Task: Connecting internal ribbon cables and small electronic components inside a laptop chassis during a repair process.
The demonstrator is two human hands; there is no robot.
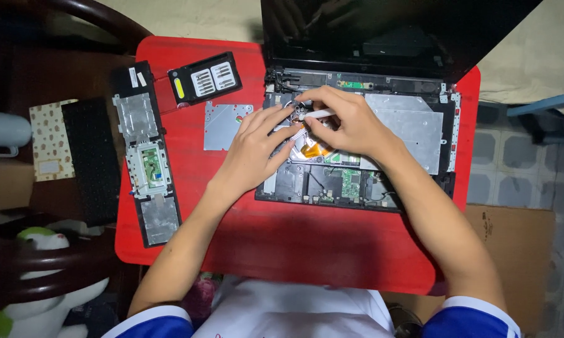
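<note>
A dismantled black laptop (pixel 413 128) lies open on a red table (pixel 307 241), its inner frame and silver shielding exposed. My right hand (pixel 344 122) grips a slim white screwdriver (pixel 319 114) over the left part of the laptop's inside. My left hand (pixel 254 147) rests beside it, fingers spread and touching the metal parts near the screwdriver tip. An orange ribbon cable (pixel 313 150) shows just below my hands.
A removed palm-rest panel with touchpad (pixel 145 159) lies at the table's left. A screwdriver bit case (pixel 205 77) and a silver metal plate (pixel 222 125) sit at the back left. A black keyboard (pixel 91 159) rests on a dark chair beside the table.
</note>
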